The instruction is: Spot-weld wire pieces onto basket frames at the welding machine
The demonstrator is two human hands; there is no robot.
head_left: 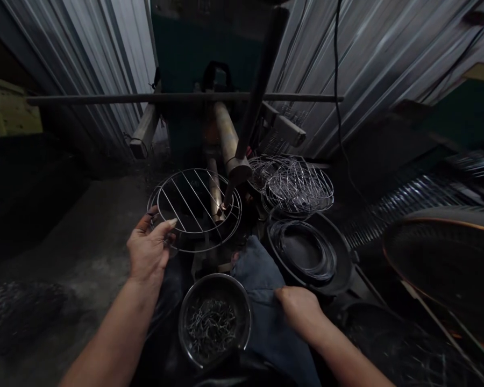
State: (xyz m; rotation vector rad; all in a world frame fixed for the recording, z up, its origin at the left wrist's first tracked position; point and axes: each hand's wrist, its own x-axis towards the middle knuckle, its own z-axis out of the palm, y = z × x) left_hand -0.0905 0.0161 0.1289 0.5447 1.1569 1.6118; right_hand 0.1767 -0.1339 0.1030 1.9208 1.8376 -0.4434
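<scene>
My left hand (pixel 147 250) grips the near-left rim of a round wire rack (pixel 193 207), holding it flat under the tip of a welding machine's electrode arm (pixel 236 172). My right hand (pixel 300 312) rests on my jeans-covered knee (pixel 262 285); its fingers curl downward and are hidden from view. Between my arms sits a metal bowl (pixel 213 322) filled with several small wire pieces.
A stack of finished wire racks (pixel 298 185) lies right of the machine. Beside it, a dark pan holds several wire rings (pixel 304 252). Large round trays (pixel 447 258) stand at the right. Corrugated metal walls rise behind, and a long bar (pixel 105 99) crosses the machine.
</scene>
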